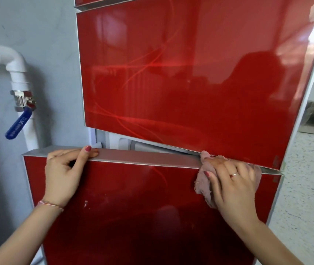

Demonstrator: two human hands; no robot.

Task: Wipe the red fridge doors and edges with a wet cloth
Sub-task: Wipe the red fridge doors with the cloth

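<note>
While left hand (62, 170) grips the door (133, 207), right hand (234, 180) presses cloth (203, 185).

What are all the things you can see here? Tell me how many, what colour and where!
fridge doors: three showing, shiny red, stacked down the middle; only a sliver of the top one shows, the bottom one is pulled open.
silver edge: one, grey metal, along the top of the bottom door.
cloth: one, pinkish, on the right end of that edge.
pipe: one, white, on the grey wall at left.
valve handle: one, blue, on the pipe.
wall: grey, left of the fridge.
bracelet: one, red and white, on the left wrist.
ring: one, on a right finger.
left hand: grips the silver edge.
right hand: presses the cloth.
</note>
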